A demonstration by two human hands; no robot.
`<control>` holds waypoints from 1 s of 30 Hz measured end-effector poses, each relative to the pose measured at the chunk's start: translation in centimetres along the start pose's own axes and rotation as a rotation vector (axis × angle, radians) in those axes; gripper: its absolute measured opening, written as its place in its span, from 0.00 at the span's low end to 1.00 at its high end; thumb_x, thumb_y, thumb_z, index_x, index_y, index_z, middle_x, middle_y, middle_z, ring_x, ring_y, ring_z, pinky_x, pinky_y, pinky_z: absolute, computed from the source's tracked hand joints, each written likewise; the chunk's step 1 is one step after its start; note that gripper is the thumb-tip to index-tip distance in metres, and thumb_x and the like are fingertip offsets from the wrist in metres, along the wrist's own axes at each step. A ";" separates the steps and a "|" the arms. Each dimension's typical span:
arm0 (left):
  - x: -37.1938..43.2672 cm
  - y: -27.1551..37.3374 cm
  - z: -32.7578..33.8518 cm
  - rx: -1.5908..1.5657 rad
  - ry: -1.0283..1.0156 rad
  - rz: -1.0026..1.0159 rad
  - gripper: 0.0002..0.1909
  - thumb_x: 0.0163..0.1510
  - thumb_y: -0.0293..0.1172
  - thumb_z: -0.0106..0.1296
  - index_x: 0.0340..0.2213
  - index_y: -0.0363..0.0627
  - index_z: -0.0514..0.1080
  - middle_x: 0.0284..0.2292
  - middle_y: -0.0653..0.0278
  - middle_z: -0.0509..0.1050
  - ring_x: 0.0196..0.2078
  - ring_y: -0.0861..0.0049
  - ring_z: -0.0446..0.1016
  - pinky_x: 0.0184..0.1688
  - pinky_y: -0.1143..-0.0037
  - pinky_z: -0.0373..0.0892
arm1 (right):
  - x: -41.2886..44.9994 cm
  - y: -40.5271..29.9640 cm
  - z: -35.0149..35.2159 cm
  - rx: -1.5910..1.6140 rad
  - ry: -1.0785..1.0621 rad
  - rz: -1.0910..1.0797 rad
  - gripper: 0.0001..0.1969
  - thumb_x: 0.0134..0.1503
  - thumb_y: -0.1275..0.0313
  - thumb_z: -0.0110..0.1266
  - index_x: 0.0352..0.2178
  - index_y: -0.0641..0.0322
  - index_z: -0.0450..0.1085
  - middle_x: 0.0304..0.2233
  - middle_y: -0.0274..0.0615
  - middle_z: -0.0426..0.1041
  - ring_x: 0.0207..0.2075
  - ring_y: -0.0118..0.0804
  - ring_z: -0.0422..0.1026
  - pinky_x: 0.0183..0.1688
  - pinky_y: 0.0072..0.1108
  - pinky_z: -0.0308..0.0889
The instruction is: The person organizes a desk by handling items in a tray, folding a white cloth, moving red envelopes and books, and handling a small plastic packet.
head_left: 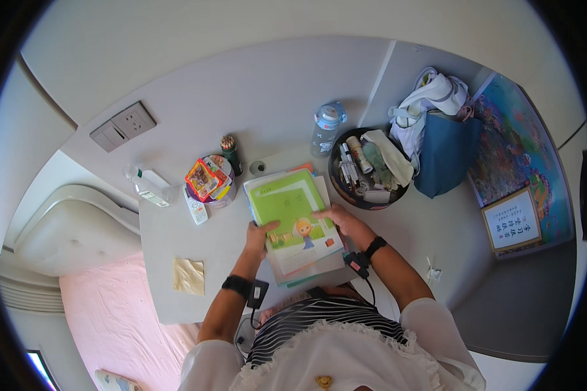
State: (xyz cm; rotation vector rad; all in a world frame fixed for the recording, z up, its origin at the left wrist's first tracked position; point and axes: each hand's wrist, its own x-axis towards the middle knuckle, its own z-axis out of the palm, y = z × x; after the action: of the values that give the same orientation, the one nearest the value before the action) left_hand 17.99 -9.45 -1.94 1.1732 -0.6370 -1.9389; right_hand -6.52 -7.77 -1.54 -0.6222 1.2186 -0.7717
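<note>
A stack of thin books and papers lies in front of me, topped by a green notebook (280,207) with a cartoon figure and writing on its cover. My left hand (258,238) grips the stack's left edge, thumb on the cover. On the opposite edge, my right hand (341,219) holds it in the same way. Lower sheets and covers stick out unevenly beneath the notebook. Whether the stack rests on the white desk (225,254) or is slightly raised, I cannot tell.
Right of the stack stands a round container (336,188) of pens and pouches, near a water bottle (327,129) and a blue bag (445,156). To the left are a snack-topped tub (227,195), a pencil holder (231,159), a remote control (196,211), a clear bottle (146,185) and a napkin (189,276).
</note>
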 end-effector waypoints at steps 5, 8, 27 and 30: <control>-4.2 0.3 0.8 0.019 -0.055 0.218 0.27 0.35 0.20 0.56 0.38 0.33 0.56 0.34 0.55 0.66 0.33 0.67 0.70 0.35 0.71 0.70 | -3.3 -0.3 1.0 0.037 0.018 -0.119 0.26 0.39 0.73 0.60 0.42 0.69 0.62 0.37 0.46 0.69 0.38 0.36 0.69 0.41 0.24 0.63; -6.0 0.4 0.7 0.123 -0.090 0.305 0.28 0.34 0.21 0.57 0.38 0.34 0.56 0.33 0.57 0.66 0.35 0.71 0.68 0.37 0.74 0.68 | -4.8 -0.2 1.8 0.069 -0.036 -0.279 0.31 0.38 0.76 0.60 0.46 0.67 0.58 0.40 0.44 0.67 0.42 0.36 0.66 0.44 0.25 0.61; -9.9 0.9 -2.2 0.751 -0.324 0.460 0.46 0.32 0.29 0.63 0.51 0.35 0.49 0.48 0.54 0.59 0.50 0.67 0.58 0.54 0.72 0.53 | -10.4 4.1 1.2 -0.701 0.077 -0.656 0.39 0.35 0.71 0.66 0.49 0.64 0.53 0.47 0.44 0.60 0.47 0.36 0.61 0.50 0.25 0.57; -10.3 2.2 0.3 0.725 -0.295 0.664 0.52 0.27 0.35 0.67 0.52 0.41 0.47 0.52 0.58 0.53 0.54 0.68 0.53 0.54 0.72 0.55 | -10.7 3.0 1.5 -0.495 0.000 -0.890 0.45 0.34 0.71 0.66 0.52 0.63 0.47 0.50 0.45 0.55 0.50 0.38 0.57 0.52 0.26 0.53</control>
State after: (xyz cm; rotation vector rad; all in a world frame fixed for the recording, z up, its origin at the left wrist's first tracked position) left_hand 21.43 -2.32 5.04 0.8862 -1.7403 -1.3244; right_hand -6.15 2.63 2.71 -1.6312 1.1165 -1.1991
